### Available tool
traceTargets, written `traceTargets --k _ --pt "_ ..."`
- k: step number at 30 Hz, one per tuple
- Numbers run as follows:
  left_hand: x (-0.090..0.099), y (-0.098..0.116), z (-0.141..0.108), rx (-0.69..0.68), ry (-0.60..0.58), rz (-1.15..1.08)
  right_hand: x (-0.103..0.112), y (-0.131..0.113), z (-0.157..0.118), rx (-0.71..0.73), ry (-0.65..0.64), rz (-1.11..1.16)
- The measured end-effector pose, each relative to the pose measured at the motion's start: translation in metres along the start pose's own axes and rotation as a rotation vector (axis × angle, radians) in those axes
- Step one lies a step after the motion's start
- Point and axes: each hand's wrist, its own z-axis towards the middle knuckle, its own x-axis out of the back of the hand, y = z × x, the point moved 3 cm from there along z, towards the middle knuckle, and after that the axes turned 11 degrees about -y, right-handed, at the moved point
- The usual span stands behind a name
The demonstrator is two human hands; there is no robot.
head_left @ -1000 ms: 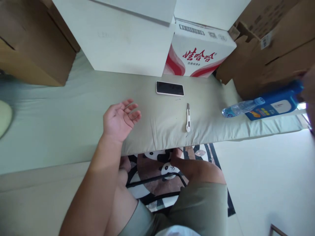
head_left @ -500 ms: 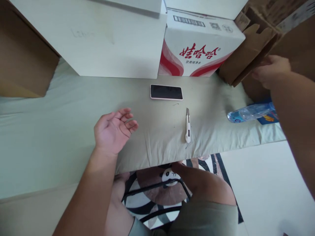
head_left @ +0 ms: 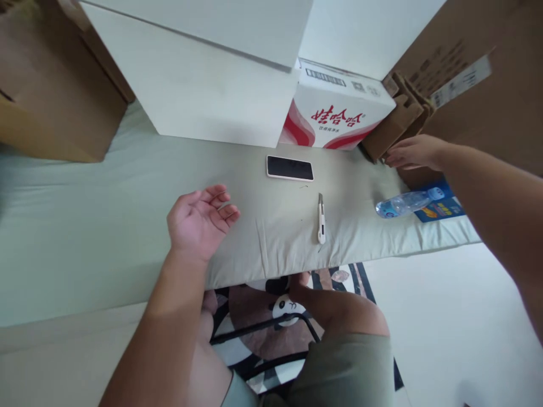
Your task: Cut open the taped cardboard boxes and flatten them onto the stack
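Observation:
My left hand (head_left: 201, 220) rests palm up over the pale green cloth, its fingers loosely curled and apart, holding nothing. Over on the right, my right hand (head_left: 418, 152) has its fingers stretched out beside a narrow brown cardboard box (head_left: 388, 127); whether the fingertips touch it I cannot tell. Between the hands lie a phone (head_left: 290, 168) with a dark screen and a white utility knife (head_left: 321, 220), its blade end pointing away from me. A clear plastic bottle (head_left: 407, 202) lies on its side below my right hand, against a blue packet (head_left: 441, 210).
Large white boxes (head_left: 212, 90) and a red-and-white carton (head_left: 335, 121) line the back. Brown cardboard boxes stand at the left (head_left: 63, 96) and right (head_left: 496, 107). The cloth-covered surface (head_left: 106, 237) ends just before my knees, above a patterned mat (head_left: 263, 316).
My right hand has shifted left and lower, and its fingers now reach out straighter. The whole view has swung a little. My left hand keeps its open pose.

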Motion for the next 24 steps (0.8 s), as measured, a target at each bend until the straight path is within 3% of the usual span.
traceTargets --k 3,5,9,12,14,17,19,24 --pt "0.007 0.012 -0.008 -0.038 -0.001 -0.069 -0.012 -0.067 -0.021 0.162 -0.245 -0.015" --pt "0.012 0.021 -0.015 -0.065 0.006 -0.123 -0.024 -0.125 -0.035 0.297 -0.303 -0.079" --pt "0.023 0.041 -0.028 -0.125 0.023 -0.218 -0.061 -0.262 -0.069 0.590 -0.262 -0.197" --pt "0.033 0.057 -0.036 -0.169 0.029 -0.259 -0.093 -0.362 -0.117 0.952 -0.152 -0.309" --pt "0.041 0.066 -0.042 -0.186 0.031 -0.285 -0.111 -0.415 -0.154 1.117 -0.130 -0.340" --pt "0.053 0.075 -0.048 -0.197 0.024 -0.308 -0.127 -0.476 -0.199 1.221 -0.159 -0.252" --pt "0.059 0.078 -0.050 -0.205 0.022 -0.313 -0.135 -0.508 -0.214 1.233 -0.193 -0.148" --pt "0.061 0.076 -0.052 -0.192 0.027 -0.347 -0.153 -0.559 -0.196 1.139 -0.265 0.148"
